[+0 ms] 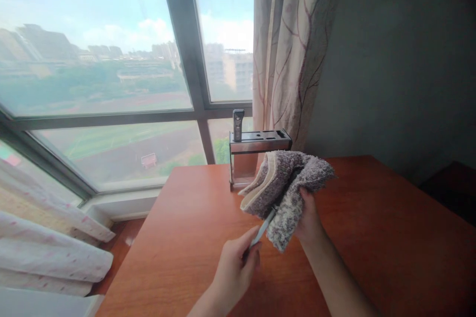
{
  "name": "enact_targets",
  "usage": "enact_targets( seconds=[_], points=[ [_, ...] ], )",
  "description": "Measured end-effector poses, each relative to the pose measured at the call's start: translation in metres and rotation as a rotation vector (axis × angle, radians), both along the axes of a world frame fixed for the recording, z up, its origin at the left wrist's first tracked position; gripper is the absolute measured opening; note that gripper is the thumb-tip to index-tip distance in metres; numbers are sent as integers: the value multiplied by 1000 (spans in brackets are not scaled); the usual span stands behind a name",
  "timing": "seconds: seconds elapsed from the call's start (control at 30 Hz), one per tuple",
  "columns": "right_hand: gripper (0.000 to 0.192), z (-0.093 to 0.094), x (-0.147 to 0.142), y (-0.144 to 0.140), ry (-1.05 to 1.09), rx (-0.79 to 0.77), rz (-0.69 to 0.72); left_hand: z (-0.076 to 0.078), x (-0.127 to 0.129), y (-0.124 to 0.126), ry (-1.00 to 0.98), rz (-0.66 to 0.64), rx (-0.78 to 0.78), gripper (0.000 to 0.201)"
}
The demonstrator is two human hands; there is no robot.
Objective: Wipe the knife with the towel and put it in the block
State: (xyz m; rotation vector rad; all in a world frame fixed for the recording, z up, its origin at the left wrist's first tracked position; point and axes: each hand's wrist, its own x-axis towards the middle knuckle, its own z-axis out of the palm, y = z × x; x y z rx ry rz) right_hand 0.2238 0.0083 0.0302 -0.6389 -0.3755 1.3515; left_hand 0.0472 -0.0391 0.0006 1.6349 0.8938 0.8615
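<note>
The cloth point(297, 168) is positioned in front of the rack point(258, 145), between both hands. The right hand point(309, 214) grips its right side, fingers mostly hidden. The left hand point(238, 257), nearer the viewer than the rack, pinches a thin tool point(263, 228) entering the fold; both forearms angle rackward
</note>
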Motion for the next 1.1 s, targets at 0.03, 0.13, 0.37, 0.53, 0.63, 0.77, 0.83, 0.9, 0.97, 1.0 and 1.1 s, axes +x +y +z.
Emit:
enact_targets(
  seconds=[0.03, 0.13, 0.37, 0.53, 0.63, 0.77, 0.83, 0.9, 0.97, 1.0, 1.1],
  points=[
    [34, 0, -1, 0, -1, 0, -1, 0, 0, 0, 1, -1, -11, 38],
    [33, 1, -1, -1, 16, -7, 0, -2, -2, 1, -117, -100, -233, 46],
    [36, 3, 1, -3, 51, -20, 62, -4, -1, 3, -224, -165, -464, 51],
    [35, 5, 4, -2, 55, -13, 14, -1, 0, 4, -17, 29, -97, 36],
    [34, 4, 4, -1, 36, -1, -15, 1, -1, 4, 163, 91, 126, 32],
    [34, 1, 3, 1, 32, 10, -31, 0, -2, 4, 168, 139, 149, 23],
    [34, 1, 3, 1, 34, 22, -28, 0, -3, 4, 136, 152, 111, 23],
    [34, 0, 3, 2, 36, 27, -19, 1, -4, 4, 109, 114, 64, 27],
    [34, -2, 4, 2, 40, 21, -5, 1, -5, 3, 80, 58, 10, 31],
    [34, -2, 5, 2, 44, 18, 6, 1, -5, 3, 61, 34, -23, 33],
    [35, -3, 6, 2, 54, 21, 32, -1, -3, 2, -23, -23, -161, 39]
  ],
)
